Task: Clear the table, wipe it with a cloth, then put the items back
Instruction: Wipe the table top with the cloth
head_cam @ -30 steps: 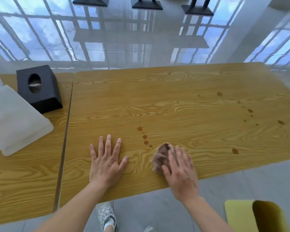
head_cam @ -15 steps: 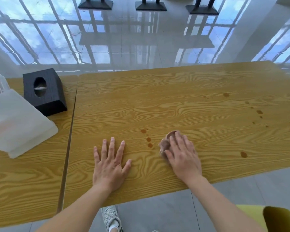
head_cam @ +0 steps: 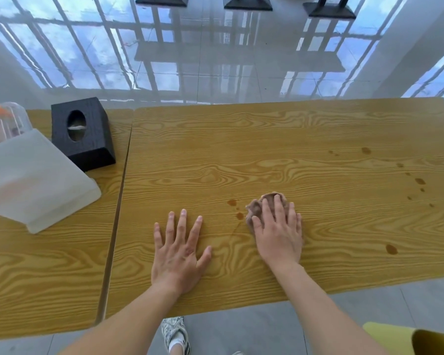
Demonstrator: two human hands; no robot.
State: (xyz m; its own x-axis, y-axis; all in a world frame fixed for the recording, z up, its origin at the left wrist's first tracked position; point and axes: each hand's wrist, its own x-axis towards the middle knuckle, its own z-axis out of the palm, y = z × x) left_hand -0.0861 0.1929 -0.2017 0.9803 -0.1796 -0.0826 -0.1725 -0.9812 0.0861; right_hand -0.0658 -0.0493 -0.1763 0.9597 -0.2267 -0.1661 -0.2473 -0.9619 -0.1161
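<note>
Right hand (head_cam: 278, 239) lies flat on the cloth (head_cam: 256, 208), fingers (head_cam: 280, 208) straight and together, pressing it onto the table (head_cam: 241, 149) near the front edge. The brown, bunched cloth sits under the fingers and shows past their tips and on their left side. Brown spots (head_cam: 232, 202) lie just left of it. Left hand (head_cam: 178, 254) rests palm-down beside them, fingers spread, holding nothing. A black tissue box (head_cam: 82, 134) and a translucent container (head_cam: 31, 180) stand on the adjoining table at left.
</note>
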